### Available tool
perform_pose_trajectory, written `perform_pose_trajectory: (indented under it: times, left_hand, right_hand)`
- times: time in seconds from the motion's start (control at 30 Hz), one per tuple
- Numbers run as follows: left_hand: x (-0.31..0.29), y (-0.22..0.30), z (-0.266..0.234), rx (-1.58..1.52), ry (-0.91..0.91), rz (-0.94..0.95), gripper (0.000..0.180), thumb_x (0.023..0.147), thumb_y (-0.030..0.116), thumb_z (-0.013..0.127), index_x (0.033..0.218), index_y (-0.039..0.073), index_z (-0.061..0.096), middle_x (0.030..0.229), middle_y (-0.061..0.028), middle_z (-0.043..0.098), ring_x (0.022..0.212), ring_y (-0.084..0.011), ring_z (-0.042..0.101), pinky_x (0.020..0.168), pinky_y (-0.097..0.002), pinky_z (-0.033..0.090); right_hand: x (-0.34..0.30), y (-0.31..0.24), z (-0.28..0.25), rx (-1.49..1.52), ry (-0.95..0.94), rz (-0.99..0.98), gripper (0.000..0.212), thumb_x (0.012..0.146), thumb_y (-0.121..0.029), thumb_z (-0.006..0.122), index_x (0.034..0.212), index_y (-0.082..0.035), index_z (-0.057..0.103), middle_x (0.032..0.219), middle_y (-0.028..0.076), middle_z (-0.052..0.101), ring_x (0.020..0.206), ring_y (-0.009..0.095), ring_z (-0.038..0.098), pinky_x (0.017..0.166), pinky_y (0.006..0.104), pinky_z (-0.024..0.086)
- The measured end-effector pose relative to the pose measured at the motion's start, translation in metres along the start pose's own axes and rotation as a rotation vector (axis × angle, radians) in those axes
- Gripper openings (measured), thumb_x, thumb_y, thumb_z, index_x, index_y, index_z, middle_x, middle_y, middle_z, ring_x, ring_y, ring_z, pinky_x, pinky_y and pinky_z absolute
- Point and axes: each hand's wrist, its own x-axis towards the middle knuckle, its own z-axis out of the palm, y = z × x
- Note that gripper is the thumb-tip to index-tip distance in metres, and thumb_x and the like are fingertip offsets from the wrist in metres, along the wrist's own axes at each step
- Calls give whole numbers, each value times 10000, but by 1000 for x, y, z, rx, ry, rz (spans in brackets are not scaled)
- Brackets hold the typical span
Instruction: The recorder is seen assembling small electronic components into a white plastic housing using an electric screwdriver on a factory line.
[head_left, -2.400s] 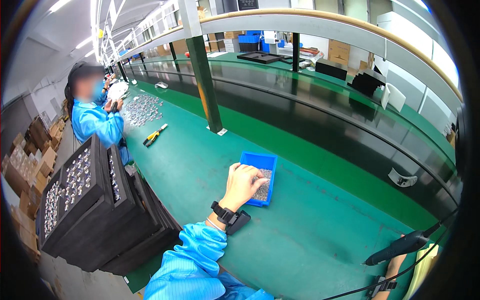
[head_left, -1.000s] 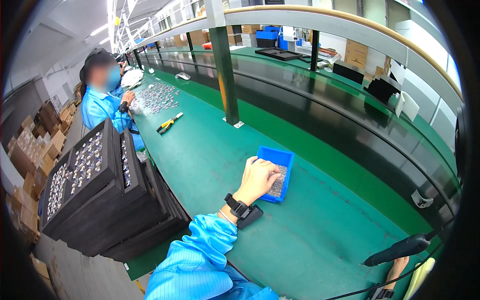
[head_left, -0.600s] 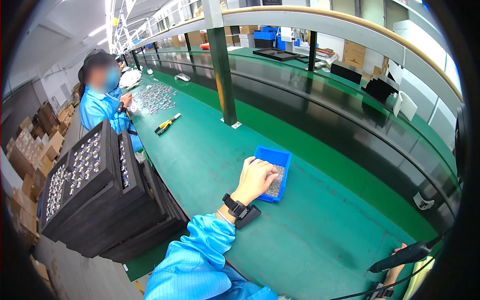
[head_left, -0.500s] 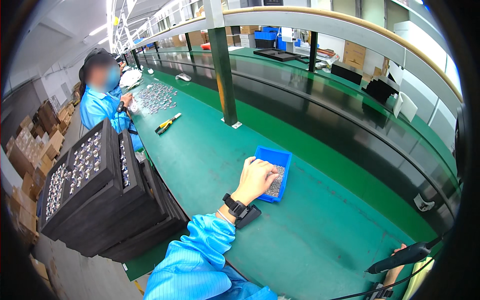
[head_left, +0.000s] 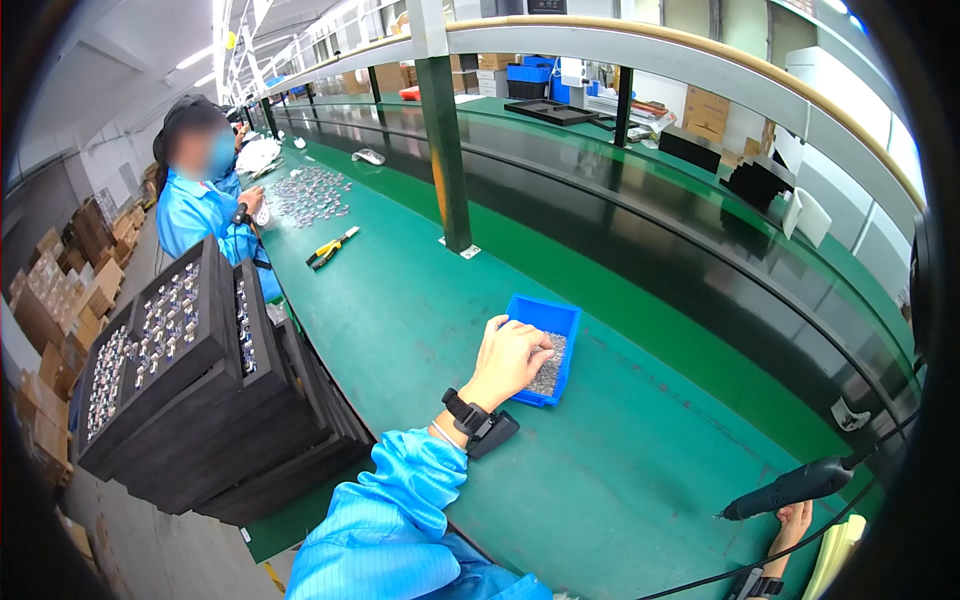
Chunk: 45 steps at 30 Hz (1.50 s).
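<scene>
Head view: we take the blue bin (head_left: 572, 352) as the landmark. The small grey parts (head_left: 548, 372) lie inside it, and show in its near half. The bin's long axis runs away from us, its far end leaning slightly left. Our left hand (head_left: 508, 360) is the nearer one: it reaches over the bin's left wall, with the parts below and to the right of its fingers. Thumb and forefinger bend toward each other; the tips are partly hidden, so we cannot tell whether they are closed on a part. Our right hand (head_left: 794, 520) is well to the right of the bin and nearer to us, partly behind a black pen-shaped power tool (head_left: 788, 492); we cannot tell whether its fingers grip it.

Materials: the bin is smooth, rectangular plastic; the parts form a granular, metallic-looking mass. The worktop (head_left: 640, 460) beneath the bin is smooth green, with scuffs. Left of the bin stand stacked black trays (head_left: 235, 440), matte, thick-walled and foam-like, with shiny small pieces in the upper recesses.
</scene>
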Motion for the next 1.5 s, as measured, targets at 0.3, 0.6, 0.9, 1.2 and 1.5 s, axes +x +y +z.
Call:
perform_pose_trajectory:
  times: [0.3,0.6,0.9,1.2,1.5]
  left_hand:
    - [1,-4,0,16,-37,-17,61,711,155,640,752,127,605,783,8,614,831,-178,553,900,-418,314]
    - [1,-5,1,13,-27,-4,62,709,152,641,749,124,603,780,7,613,826,-181,552,904,-422,311]
    - [0,-5,-1,3,5,8,64,714,162,642,747,121,606,761,3,612,804,-180,552,906,-413,313]
    - [-1,-5,-2,0,1,10,63,711,161,644,737,118,605,755,-1,611,796,-182,552,902,-413,316]
    - [1,-5,-1,5,-19,3,62,706,155,642,747,123,608,763,11,612,815,-177,552,899,-420,314]
  right_hand:
    - [-5,-8,8,-29,-13,42,186,886,-246,486,983,-88,494,703,-18,524,536,23,471,474,144,380]
    - [-14,-7,11,-18,52,-50,206,875,-175,486,1023,-32,492,868,31,567,792,130,551,709,263,443]
    - [-13,-9,3,-80,34,5,273,872,-254,513,1046,-44,508,772,2,528,698,90,503,618,212,386]
    - [-11,-2,5,-72,51,-50,272,869,-239,518,1056,-43,491,765,5,541,708,76,519,637,217,412]
    - [-8,-2,11,41,65,24,225,877,-212,500,1035,-53,486,726,-19,543,604,41,514,517,166,410]
